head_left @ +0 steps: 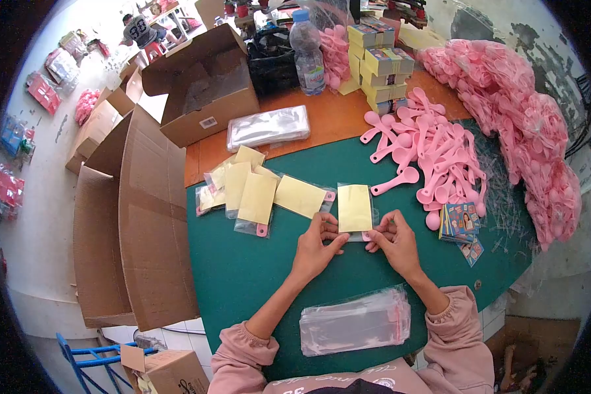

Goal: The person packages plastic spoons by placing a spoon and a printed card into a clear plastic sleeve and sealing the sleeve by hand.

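Note:
Between my two hands is a clear plastic packet [355, 209] with a pale yellow card and a bit of pink spoon at its lower edge. My left hand [320, 244] pinches the packet's lower left corner. At the lower right corner, the fingers of my right hand [395, 244] are closed on it too. To the left lie several filled packets [256, 198] with yellow cards and pink handle ends. Loose pink spoons [433, 154] form a pile to the right, beside a small stack of printed cards [459, 221]. A stack of flat clear bags [354, 323] lies nearest my body.
Another stack of clear bags [269, 126] lies behind the filled packets. Bundled cards [379, 65], a water bottle [307, 56] and an open cardboard box [200, 85] stand at the back. Bagged pink spoons [512, 125] line the right; a large carton [154, 223] stands left.

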`<state>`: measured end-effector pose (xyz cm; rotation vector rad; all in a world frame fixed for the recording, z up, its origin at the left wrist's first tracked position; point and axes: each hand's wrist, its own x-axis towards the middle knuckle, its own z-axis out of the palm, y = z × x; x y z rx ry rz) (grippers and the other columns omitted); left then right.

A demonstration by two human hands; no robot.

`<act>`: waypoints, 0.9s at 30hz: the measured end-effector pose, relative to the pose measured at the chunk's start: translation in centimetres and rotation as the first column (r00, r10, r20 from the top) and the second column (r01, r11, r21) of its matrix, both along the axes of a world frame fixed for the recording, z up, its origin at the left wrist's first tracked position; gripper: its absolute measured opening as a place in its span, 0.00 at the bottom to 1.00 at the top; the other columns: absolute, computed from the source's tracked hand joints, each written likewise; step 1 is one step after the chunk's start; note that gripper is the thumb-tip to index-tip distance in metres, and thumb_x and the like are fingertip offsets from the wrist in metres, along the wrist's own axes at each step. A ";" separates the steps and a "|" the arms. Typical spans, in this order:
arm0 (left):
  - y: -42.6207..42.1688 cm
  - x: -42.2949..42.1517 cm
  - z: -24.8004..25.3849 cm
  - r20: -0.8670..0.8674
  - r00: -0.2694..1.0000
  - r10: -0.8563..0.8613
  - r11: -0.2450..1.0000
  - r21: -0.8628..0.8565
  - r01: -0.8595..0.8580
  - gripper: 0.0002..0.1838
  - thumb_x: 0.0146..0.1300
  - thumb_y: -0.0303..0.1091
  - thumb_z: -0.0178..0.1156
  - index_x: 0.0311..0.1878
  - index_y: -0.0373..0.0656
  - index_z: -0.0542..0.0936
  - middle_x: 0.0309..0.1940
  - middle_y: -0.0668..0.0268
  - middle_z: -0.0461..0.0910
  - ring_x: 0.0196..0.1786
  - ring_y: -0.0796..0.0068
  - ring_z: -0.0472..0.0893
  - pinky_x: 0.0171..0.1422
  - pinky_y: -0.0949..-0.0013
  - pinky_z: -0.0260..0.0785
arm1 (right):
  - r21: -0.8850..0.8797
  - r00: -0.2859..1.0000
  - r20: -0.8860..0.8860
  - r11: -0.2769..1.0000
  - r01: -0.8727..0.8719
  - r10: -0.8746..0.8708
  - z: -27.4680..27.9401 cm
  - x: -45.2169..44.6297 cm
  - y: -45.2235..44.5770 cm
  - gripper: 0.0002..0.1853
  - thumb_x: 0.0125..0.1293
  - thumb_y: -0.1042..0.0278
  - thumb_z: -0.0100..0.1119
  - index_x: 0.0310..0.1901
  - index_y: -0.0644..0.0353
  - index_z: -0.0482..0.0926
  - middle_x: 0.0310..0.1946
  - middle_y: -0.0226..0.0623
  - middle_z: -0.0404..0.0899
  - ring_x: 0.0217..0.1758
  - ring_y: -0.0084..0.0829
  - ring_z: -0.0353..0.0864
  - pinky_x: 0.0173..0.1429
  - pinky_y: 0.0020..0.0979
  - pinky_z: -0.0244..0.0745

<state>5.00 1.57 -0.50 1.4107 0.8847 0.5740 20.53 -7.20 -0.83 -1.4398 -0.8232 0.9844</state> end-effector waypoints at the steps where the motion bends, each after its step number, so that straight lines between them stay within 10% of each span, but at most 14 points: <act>1: 0.0 0.0 -0.1 0.000 1.000 -0.001 1.000 -0.002 0.001 0.09 0.58 0.28 0.58 0.39 0.38 0.70 0.35 0.68 0.73 0.36 0.82 0.75 0.32 0.78 0.74 | -0.007 0.999 0.036 1.000 -0.006 0.006 0.1 0.0 0.0 0.08 0.59 0.77 0.54 0.36 0.65 0.65 0.26 0.38 0.75 0.25 0.24 0.79 0.26 0.21 0.74; 8: 0.2 -0.3 -0.1 -0.053 0.994 -0.095 0.992 0.080 0.099 0.15 0.56 0.26 0.58 0.48 0.44 0.71 0.36 0.64 0.76 0.34 0.80 0.77 0.28 0.77 0.73 | -0.052 0.994 0.111 0.999 -0.016 0.022 0.8 -0.3 0.0 0.14 0.59 0.77 0.55 0.47 0.64 0.69 0.23 0.35 0.75 0.22 0.20 0.76 0.25 0.22 0.72; 11: 1.3 -1.0 1.3 -0.050 0.995 -0.082 0.982 0.164 0.089 0.21 0.56 0.26 0.58 0.54 0.46 0.70 0.40 0.62 0.75 0.37 0.80 0.76 0.27 0.78 0.73 | -0.129 0.889 0.447 0.990 -0.047 0.101 1.8 1.0 0.9 0.17 0.57 0.75 0.57 0.49 0.62 0.71 0.29 0.37 0.77 0.29 0.24 0.77 0.32 0.27 0.73; 13: 2.6 -2.0 3.0 -0.049 0.998 -0.025 0.974 0.223 0.036 0.23 0.55 0.27 0.59 0.56 0.45 0.70 0.45 0.59 0.73 0.40 0.77 0.76 0.30 0.75 0.73 | 0.238 0.361 0.913 0.967 -0.087 -0.192 1.1 3.0 2.6 0.17 0.55 0.73 0.55 0.49 0.58 0.72 0.37 0.37 0.75 0.41 0.29 0.74 0.43 0.32 0.70; 15: 4.2 -3.8 4.0 -0.041 0.999 0.018 0.971 0.239 -0.008 0.23 0.55 0.28 0.59 0.55 0.44 0.70 0.47 0.57 0.73 0.41 0.73 0.76 0.33 0.71 0.74 | 0.158 0.195 0.971 0.985 -0.075 -0.141 0.0 5.3 4.2 0.17 0.55 0.73 0.53 0.48 0.58 0.73 0.40 0.36 0.74 0.45 0.31 0.71 0.45 0.33 0.68; 16: 5.1 -5.0 3.8 -0.178 0.979 0.100 0.840 0.543 0.013 0.22 0.54 0.30 0.60 0.53 0.43 0.71 0.47 0.55 0.73 0.41 0.67 0.76 0.38 0.68 0.72 | 0.082 0.026 0.996 0.995 -0.051 -0.081 -0.3 5.9 4.7 0.17 0.54 0.72 0.51 0.48 0.57 0.74 0.43 0.36 0.72 0.48 0.33 0.69 0.48 0.34 0.66; 20: 3.6 -5.4 5.3 -0.334 0.879 0.341 0.439 0.883 0.165 0.17 0.53 0.37 0.61 0.45 0.41 0.75 0.41 0.53 0.74 0.41 0.53 0.75 0.48 0.60 0.67 | 0.062 -0.075 0.995 0.991 -0.116 -0.071 0.0 5.7 4.6 0.17 0.54 0.73 0.48 0.48 0.57 0.74 0.39 0.35 0.72 0.46 0.32 0.69 0.46 0.33 0.66; 21: 2.2 -4.4 6.3 -0.366 0.930 -0.024 0.639 0.710 0.296 0.16 0.53 0.40 0.62 0.40 0.39 0.76 0.37 0.54 0.74 0.40 0.56 0.75 0.46 0.60 0.68 | 0.032 -0.052 0.998 0.995 -0.090 -0.037 0.6 5.3 4.4 0.18 0.54 0.74 0.49 0.48 0.57 0.74 0.37 0.35 0.71 0.45 0.33 0.70 0.45 0.33 0.66; 23: -1.7 -1.8 6.3 -0.347 0.781 -0.519 0.664 0.412 0.624 0.14 0.54 0.39 0.61 0.39 0.40 0.76 0.38 0.56 0.76 0.41 0.59 0.77 0.47 0.63 0.68 | -0.002 -0.029 1.000 0.998 -0.062 0.000 1.2 4.7 4.0 0.18 0.53 0.74 0.50 0.48 0.57 0.74 0.35 0.35 0.70 0.43 0.33 0.70 0.45 0.33 0.66; 27: -5.3 1.0 3.4 -0.391 0.698 -0.600 0.595 0.365 0.716 0.13 0.54 0.36 0.61 0.37 0.38 0.75 0.32 0.57 0.77 0.38 0.61 0.78 0.41 0.64 0.70 | 0.188 0.214 0.963 0.976 -0.110 -0.161 1.8 4.1 3.6 0.17 0.53 0.77 0.53 0.47 0.59 0.74 0.32 0.37 0.68 0.35 0.33 0.72 0.38 0.32 0.69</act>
